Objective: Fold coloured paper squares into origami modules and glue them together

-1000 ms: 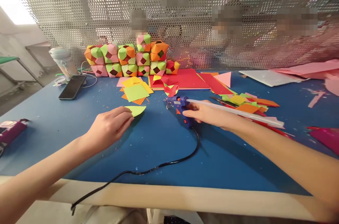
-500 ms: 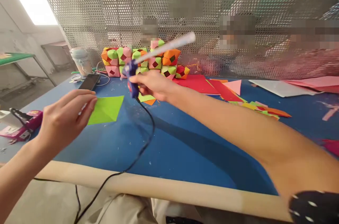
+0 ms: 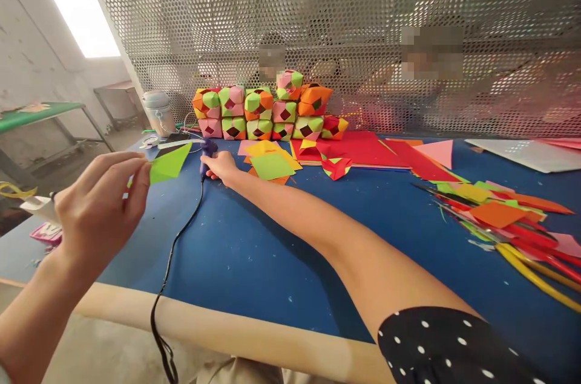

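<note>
My left hand (image 3: 106, 196) pinches a bright green piece of paper (image 3: 170, 164) between thumb and fingers, raised above the left side of the table. Farther off, my right hand (image 3: 222, 167) is closed around the blue handle of a hot glue gun (image 3: 208, 157), whose black cord runs down over the table's front edge. The glue stick does not show clearly now. Just right of that hand lie yellow, orange and light green paper squares (image 3: 272, 163). Behind stand stacked folded-paper blocks (image 3: 258, 104) in pink, green, orange and red.
Red paper sheets (image 3: 358, 148) and a small folded red-green piece (image 3: 336, 166) lie at the back. Scissors (image 3: 535, 263) and paper scraps (image 3: 497, 214) are at right. A cup (image 3: 158, 115) and a dark phone (image 3: 170, 150) sit back left. Perforated metal (image 3: 204, 9) forms the back wall.
My right hand has lowered the glue gun towards the table at the back left; its long stick no longer points up to the right. My left hand keeps the green paper. The view has shifted right.
</note>
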The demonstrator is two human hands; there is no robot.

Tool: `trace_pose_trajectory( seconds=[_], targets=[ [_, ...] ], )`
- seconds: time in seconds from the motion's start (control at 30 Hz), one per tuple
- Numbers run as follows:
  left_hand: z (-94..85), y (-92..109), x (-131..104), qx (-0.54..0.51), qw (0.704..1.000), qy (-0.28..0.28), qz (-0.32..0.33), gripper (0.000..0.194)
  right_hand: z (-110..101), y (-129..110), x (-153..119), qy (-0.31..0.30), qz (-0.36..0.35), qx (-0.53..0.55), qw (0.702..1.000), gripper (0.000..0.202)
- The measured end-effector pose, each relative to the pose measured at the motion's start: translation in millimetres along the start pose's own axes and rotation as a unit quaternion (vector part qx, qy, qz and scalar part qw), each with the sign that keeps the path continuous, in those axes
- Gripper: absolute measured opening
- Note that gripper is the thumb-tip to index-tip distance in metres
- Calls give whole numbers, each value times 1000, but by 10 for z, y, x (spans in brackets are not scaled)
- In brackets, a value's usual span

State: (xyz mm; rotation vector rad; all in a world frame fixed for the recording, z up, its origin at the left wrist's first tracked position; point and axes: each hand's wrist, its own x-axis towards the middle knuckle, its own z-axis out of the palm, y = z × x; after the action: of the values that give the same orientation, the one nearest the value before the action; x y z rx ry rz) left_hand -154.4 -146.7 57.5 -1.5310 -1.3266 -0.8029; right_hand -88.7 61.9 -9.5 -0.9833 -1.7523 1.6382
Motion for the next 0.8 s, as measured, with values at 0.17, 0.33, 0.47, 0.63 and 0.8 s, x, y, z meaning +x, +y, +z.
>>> trace_pose_trajectory(
  seconds=[0.17,0.33,0.47,0.63,0.8],
  targets=[
    [13,173,-46,-33,998,-39,35,24,-30,15,37,-12,23,-32,999,31],
    [-36,314,-77,-72,993,-57,70,25,-101,-31,-59,-27,25,-29,999,32],
    [40,489,-25,-118,989,-63,62,16,-378,18,-326,-43,4,8,999,27],
    [361,792,194,-188,977,-96,29,11,-1084,70,-924,-92,-9,76,993,53],
    [789,1109,392,-323,912,-200,-153,20,-1732,166,-1496,-126,-35,189,973,50]
  ],
)
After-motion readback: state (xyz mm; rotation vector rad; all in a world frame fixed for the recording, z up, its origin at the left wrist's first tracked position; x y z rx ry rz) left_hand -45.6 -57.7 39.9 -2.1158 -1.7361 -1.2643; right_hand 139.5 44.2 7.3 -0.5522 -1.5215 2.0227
